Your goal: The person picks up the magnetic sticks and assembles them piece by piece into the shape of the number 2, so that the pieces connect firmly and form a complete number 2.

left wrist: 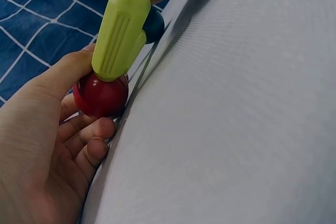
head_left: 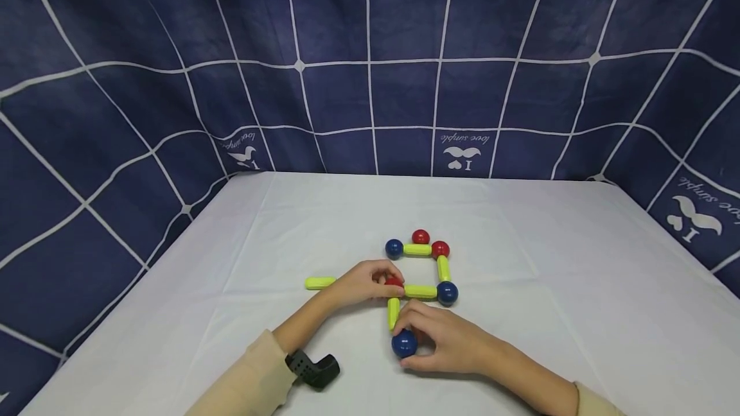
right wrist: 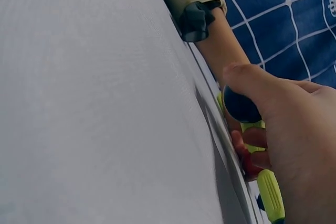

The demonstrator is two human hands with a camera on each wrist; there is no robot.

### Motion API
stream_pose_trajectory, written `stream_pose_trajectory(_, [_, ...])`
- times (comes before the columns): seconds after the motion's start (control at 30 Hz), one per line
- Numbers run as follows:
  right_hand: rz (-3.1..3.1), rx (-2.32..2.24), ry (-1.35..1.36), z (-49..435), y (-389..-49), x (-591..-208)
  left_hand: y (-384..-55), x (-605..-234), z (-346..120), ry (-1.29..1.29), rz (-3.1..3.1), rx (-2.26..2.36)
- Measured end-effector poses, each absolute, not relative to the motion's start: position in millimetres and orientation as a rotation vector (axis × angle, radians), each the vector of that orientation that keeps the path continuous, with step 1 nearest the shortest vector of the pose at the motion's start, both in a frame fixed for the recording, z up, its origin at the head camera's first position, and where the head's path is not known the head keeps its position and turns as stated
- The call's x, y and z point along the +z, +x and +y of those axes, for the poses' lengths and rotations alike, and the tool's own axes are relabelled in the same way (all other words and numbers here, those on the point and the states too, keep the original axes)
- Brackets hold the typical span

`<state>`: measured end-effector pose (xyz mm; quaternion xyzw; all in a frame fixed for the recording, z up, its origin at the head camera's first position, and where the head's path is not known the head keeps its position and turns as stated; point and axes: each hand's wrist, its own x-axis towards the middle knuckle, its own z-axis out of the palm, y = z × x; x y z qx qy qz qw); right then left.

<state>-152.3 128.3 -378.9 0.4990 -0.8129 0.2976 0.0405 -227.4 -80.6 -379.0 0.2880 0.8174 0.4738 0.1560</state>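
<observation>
My left hand pinches a red ball between thumb and fingers, low over the white cloth. A lime-green rod runs from that ball toward me, its near end showing a dark hole in the left wrist view. My right hand holds a blue ball right by that end. From the red ball a second green rod leads right to another blue ball. Beyond it, a rod reaches a red ball, then a rod leads left to a blue ball.
Another red ball sits just behind the far rod. A green rod lies left of my left hand, partly behind it. A black strap-like device is on my left wrist. Blue cloth with white lines hangs behind the white-covered table.
</observation>
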Motion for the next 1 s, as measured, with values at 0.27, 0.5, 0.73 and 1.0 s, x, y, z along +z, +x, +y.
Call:
stream_pose_trajectory(0.27, [-2.379,0.708,1.55,124.7,-151.7,-381.5,-227.6,-379.9,-78.6,0.833,2.337,1.359])
stream_pose_trajectory(0.5, [-2.358,0.631,1.579,122.1,-152.2,-380.1,-228.7,-378.3,-78.2,0.845,2.339,1.345])
stream_pose_trajectory(0.73, [-2.417,0.622,1.58,120.9,-152.2,-381.0,-226.0,-374.2,-80.8,0.838,2.344,1.312])
stream_pose_trajectory(1.0, [-2.419,0.678,1.48,128.5,-157.8,-369.9,-227.8,-379.3,-81.9,0.861,2.317,1.34])
